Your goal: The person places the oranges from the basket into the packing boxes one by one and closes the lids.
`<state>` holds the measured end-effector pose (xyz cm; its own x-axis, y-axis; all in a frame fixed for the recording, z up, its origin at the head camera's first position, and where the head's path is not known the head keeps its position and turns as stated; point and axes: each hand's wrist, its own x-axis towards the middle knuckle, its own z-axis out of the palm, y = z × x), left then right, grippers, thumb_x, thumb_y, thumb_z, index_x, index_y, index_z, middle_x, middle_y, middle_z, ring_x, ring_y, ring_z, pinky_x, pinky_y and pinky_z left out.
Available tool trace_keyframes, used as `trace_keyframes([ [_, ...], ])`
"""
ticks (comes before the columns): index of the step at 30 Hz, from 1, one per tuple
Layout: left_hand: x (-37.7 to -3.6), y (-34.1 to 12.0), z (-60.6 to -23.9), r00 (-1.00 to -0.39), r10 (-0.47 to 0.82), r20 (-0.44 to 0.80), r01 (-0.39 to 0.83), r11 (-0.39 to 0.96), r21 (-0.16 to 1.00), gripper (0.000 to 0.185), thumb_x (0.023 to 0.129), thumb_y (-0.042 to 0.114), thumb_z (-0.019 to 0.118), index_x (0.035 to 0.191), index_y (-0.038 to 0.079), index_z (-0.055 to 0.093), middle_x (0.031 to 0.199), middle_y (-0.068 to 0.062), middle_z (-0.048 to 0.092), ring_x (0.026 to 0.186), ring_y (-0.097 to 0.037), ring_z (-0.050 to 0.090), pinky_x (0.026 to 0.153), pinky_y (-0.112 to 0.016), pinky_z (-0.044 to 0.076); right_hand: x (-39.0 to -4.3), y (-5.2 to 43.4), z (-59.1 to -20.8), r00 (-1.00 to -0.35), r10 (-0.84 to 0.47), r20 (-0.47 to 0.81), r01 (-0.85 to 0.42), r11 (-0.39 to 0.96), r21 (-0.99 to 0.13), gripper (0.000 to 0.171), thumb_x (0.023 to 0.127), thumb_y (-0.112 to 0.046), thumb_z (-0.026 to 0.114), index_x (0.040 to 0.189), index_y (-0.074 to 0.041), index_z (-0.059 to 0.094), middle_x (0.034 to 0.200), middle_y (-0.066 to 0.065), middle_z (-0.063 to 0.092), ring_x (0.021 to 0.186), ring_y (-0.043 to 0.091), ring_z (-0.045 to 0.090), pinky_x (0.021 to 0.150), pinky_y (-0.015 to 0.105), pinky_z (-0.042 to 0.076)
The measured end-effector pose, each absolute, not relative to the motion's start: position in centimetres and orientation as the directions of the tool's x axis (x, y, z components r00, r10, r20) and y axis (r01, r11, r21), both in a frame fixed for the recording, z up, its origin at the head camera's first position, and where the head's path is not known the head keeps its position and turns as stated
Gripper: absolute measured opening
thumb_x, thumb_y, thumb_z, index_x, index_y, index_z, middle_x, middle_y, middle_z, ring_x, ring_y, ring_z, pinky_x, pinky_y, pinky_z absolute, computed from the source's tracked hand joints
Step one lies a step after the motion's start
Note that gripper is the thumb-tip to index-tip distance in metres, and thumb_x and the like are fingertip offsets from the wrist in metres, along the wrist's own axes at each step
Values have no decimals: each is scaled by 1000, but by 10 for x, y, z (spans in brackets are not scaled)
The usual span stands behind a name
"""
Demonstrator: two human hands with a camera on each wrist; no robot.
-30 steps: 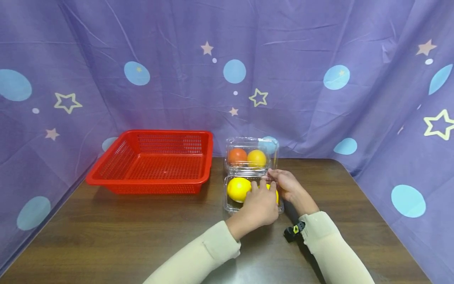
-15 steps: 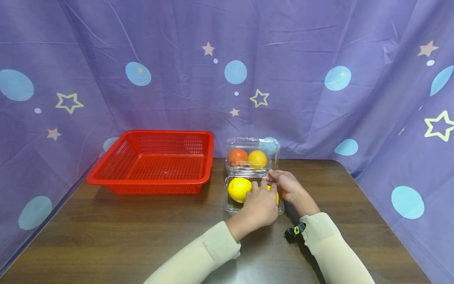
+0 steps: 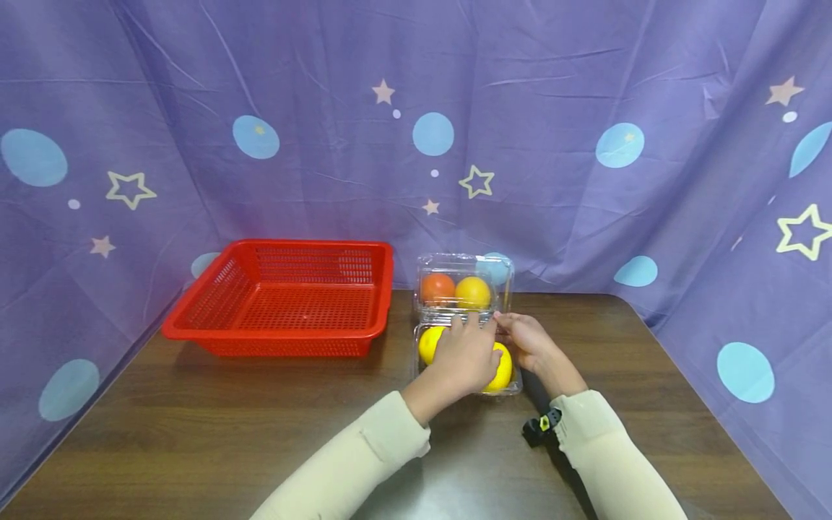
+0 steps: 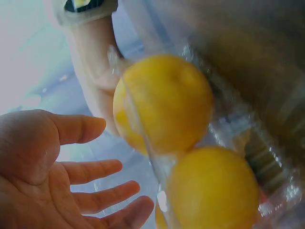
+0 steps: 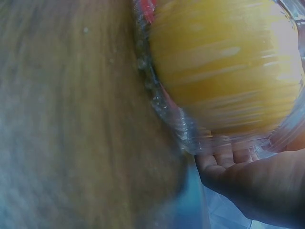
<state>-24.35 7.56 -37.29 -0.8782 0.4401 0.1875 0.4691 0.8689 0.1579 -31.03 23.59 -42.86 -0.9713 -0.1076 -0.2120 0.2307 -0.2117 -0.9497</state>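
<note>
A clear plastic box lies on the brown table and holds two yellow fruits. My left hand hovers over it, fingertips at its far edge. In the left wrist view that hand is spread with straight fingers beside the fruits. My right hand grips the box's far right corner. In the right wrist view its fingers curl at the rim beside a yellow fruit. Just behind stands a second clear box with a red-orange fruit and an orange one.
An empty red mesh basket sits to the left of the boxes. Purple cloth with stars and dots hangs behind and on both sides of the table. A small black wrist device shows at my right sleeve.
My left hand has slid forward and left over the near box, uncovering the right yellow fruit and hiding most of the left one. The right hand has barely moved.
</note>
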Motion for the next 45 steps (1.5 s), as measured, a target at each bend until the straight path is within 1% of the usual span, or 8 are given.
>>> trace_keyframes([
  [5, -256, 65, -366, -882, 397, 253, 446, 876, 183, 48, 98, 39, 65, 137, 12, 63, 130, -13, 61, 115, -35, 55, 92, -48, 51, -312, 236, -430, -971, -103, -217, 235, -221, -947, 20, 109, -12, 47, 97, -3, 60, 81, 1, 65, 75, 12, 65, 75, 25, 56],
  [12, -274, 49, -356, -890, 316, 329, 404, 880, 248, 51, 97, 34, 65, 142, 12, 58, 134, -13, 58, 118, -34, 54, 92, -47, 50, -313, 238, -431, -971, -132, -201, 227, -229, -947, 18, 109, -11, 44, 111, 5, 53, 84, 5, 71, 80, 15, 71, 80, 29, 59],
  [15, -281, 43, -351, -886, 285, 366, 396, 875, 277, 49, 98, 32, 65, 142, 12, 58, 134, -12, 57, 119, -34, 53, 91, -47, 50, -312, 238, -430, -971, -125, -203, 226, -215, -950, 20, 109, -13, 45, 115, 5, 52, 88, 6, 70, 82, 16, 71, 81, 30, 59],
  [21, -292, 32, -343, -840, 198, 505, 392, 865, 314, 41, 97, 25, 67, 135, 11, 62, 129, -12, 60, 112, -33, 55, 86, -46, 52, -309, 238, -427, -973, -118, -198, 218, -186, -958, 18, 109, -13, 46, 110, 1, 57, 90, 7, 70, 85, 17, 71, 81, 31, 59],
  [25, -300, 25, -338, -811, 126, 572, 388, 848, 362, 39, 95, 17, 68, 133, 10, 63, 127, -12, 60, 110, -34, 56, 84, -47, 53, -310, 238, -427, -970, -105, -217, 233, -178, -956, 19, 109, -14, 46, 115, 2, 54, 90, 6, 69, 85, 17, 71, 82, 32, 59],
  [30, -310, 16, -335, -812, 64, 580, 374, 821, 433, 45, 93, 10, 70, 136, 10, 62, 128, -13, 58, 111, -34, 56, 85, -48, 53, -314, 238, -429, -968, -95, -231, 246, -185, -951, 20, 109, -13, 47, 116, 4, 53, 90, 8, 68, 85, 18, 70, 82, 32, 59],
  [36, -319, 10, -335, -841, 75, 535, 367, 806, 464, 51, 95, 10, 67, 145, 13, 57, 134, -13, 57, 115, -35, 56, 91, -48, 51, -314, 237, -429, -967, -92, -238, 252, -188, -949, 20, 109, -14, 47, 118, 3, 53, 90, 7, 70, 86, 18, 71, 82, 32, 59],
  [45, -322, 7, -337, -855, 89, 511, 358, 814, 457, 44, 97, 9, 65, 140, 14, 62, 132, -12, 58, 113, -34, 56, 88, -48, 53, -314, 238, -430, -968, -95, -234, 248, -185, -951, 23, 109, -13, 48, 119, 6, 52, 88, 7, 70, 84, 17, 71, 81, 31, 59],
])
